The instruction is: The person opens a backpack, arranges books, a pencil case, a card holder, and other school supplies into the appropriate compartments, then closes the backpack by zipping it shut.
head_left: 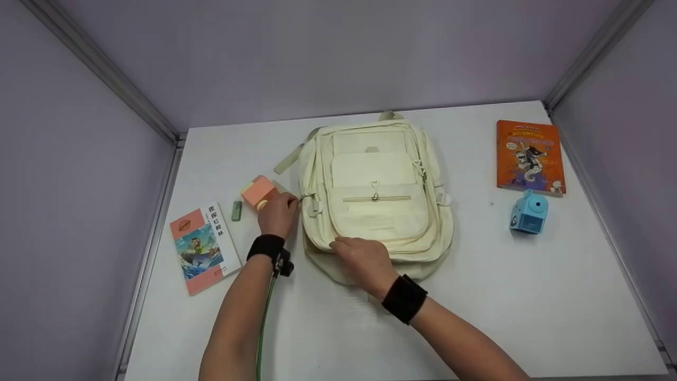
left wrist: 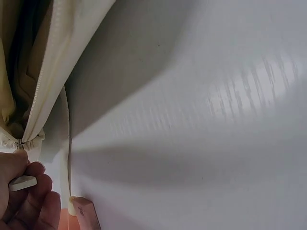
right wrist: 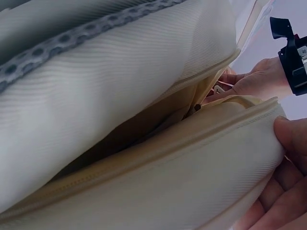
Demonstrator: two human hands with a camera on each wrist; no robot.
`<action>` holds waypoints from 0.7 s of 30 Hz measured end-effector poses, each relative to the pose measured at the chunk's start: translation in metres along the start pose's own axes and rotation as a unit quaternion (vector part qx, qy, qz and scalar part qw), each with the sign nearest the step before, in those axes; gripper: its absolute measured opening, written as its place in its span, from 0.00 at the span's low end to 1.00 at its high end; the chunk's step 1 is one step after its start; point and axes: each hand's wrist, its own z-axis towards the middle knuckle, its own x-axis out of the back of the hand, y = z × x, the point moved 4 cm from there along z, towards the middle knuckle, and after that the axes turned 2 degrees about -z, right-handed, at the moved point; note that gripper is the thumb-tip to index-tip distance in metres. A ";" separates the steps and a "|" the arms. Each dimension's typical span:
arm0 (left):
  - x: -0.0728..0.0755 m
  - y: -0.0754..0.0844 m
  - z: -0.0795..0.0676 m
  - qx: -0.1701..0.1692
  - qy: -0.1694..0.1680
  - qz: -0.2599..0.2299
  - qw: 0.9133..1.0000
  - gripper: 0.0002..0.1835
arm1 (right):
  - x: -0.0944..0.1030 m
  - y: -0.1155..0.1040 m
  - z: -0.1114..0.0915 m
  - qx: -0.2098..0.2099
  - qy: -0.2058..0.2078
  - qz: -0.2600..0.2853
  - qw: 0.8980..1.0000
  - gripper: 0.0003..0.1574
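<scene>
Right hand (head_left: 367, 264), nearest the viewer: thumb and bent fingers clasp the fabric edge (right wrist: 201, 136) beside an unzipped opening, probably to steady the cloth against tension at the zip. Left hand (head_left: 277, 214), farther forward: thumb and fingers pinch at the zip slider (left wrist: 19, 143), with a pale tab (left wrist: 23, 183), likely its pull, among the fingers. The cream backpack (head_left: 378, 222) lies beyond the right hand and right of the left, front upward, perhaps to keep the zip within reach. Left of the left hand lie a pink-and-white book (head_left: 205, 248) and a green block (head_left: 236, 210); a salmon-coloured object (head_left: 260, 190), partly covered by that hand, sits just beyond. Well right of the right hand, farther off, are a blue sharpener (head_left: 530, 212) and an orange book (head_left: 530, 156). The opening's dark interior cannot be made out; the left wrist view crops its hand.
</scene>
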 end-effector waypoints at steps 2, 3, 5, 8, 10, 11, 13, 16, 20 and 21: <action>0.000 0.000 0.000 -0.001 -0.001 0.000 1.000 0.09 | 0.000 0.000 0.000 0.000 0.003 -0.001 1.000 0.11; 0.000 0.000 -0.001 -0.002 -0.002 0.002 1.000 0.09 | 0.000 0.000 0.000 -0.001 0.004 0.000 1.000 0.12; -0.001 0.000 -0.001 -0.003 -0.006 0.008 1.000 0.10 | 0.000 0.001 -0.001 -0.001 0.005 0.003 1.000 0.12; -0.002 -0.001 -0.003 -0.001 -0.019 0.013 1.000 0.10 | -0.001 0.001 0.000 -0.003 0.006 0.009 1.000 0.12; -0.003 -0.002 -0.005 0.000 -0.030 0.013 0.999 0.11 | -0.002 0.001 0.000 -0.005 0.009 0.011 1.000 0.11; -0.004 -0.002 -0.007 -0.004 -0.037 0.010 0.999 0.12 | -0.002 0.002 0.000 -0.006 0.010 0.012 1.000 0.11; -0.004 -0.002 -0.011 -0.016 -0.049 0.002 0.999 0.14 | -0.003 0.002 0.000 -0.007 0.012 0.012 1.000 0.10; -0.003 0.000 -0.021 -0.047 -0.064 -0.018 0.997 0.22 | -0.004 0.002 0.000 -0.008 0.009 0.011 1.000 0.11; 0.004 0.017 -0.048 -0.144 -0.098 -0.047 0.984 0.37 | -0.002 0.003 0.002 -0.021 0.001 0.011 1.000 0.10; 0.006 0.023 -0.057 -0.173 -0.113 -0.050 0.977 0.41 | -0.001 0.003 0.002 -0.028 -0.003 0.013 1.000 0.09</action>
